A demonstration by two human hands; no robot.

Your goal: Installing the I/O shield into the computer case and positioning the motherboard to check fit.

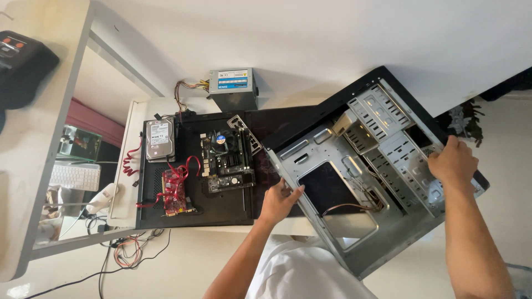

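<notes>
An open, empty computer case (pixel 354 166) of grey metal with a black outer shell lies tilted across the right end of a black mat (pixel 221 207). My left hand (pixel 279 200) grips the case's near left edge. My right hand (pixel 453 160) holds its far right rim by the drive bays. Loose wires (pixel 354 207) lie inside the case. To the left on the mat sit a motherboard (pixel 226 160) with a cooler fan, a hard drive (pixel 160 139), and a red graphics card (pixel 176 191) with red cables.
A grey power supply (pixel 234 87) with a bundle of wires stands at the back of the white table (pixel 133 119). A white keyboard (pixel 75 176) and mouse (pixel 101 197) lie lower left. Cables trail on the floor (pixel 127 252).
</notes>
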